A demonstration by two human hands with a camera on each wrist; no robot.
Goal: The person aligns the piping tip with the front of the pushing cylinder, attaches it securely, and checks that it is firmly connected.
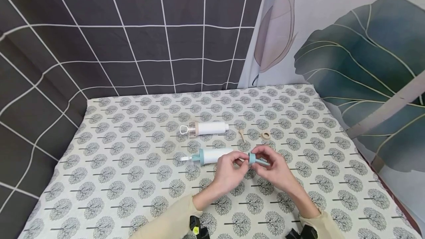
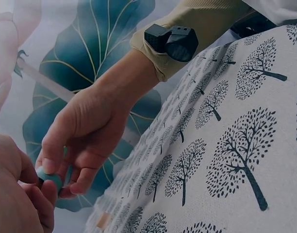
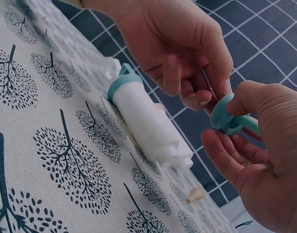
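Observation:
Both hands meet over the table around a small teal screw cap (image 3: 221,112), from which a thin teal stem (image 3: 249,125) sticks out. My right hand (image 1: 275,169) pinches the cap between thumb and fingers, the stem running back under its palm. From the other side my left hand (image 1: 230,171) holds the cap's rim with its fingertips, seen close up in the left wrist view. Just behind the left hand lies a white cylinder (image 1: 214,155) with a teal collar and a clear handle at its left end; the left hand overlaps its right end in the head view.
Farther back lies a second white cylinder (image 1: 211,128) with a beige collar and white loop handle. To its right are a small beige nozzle-like piece (image 1: 242,134) and a beige ring (image 1: 262,136). A tree-print cloth (image 1: 132,191) covers the table; a dark grid curtain (image 1: 139,43) hangs behind.

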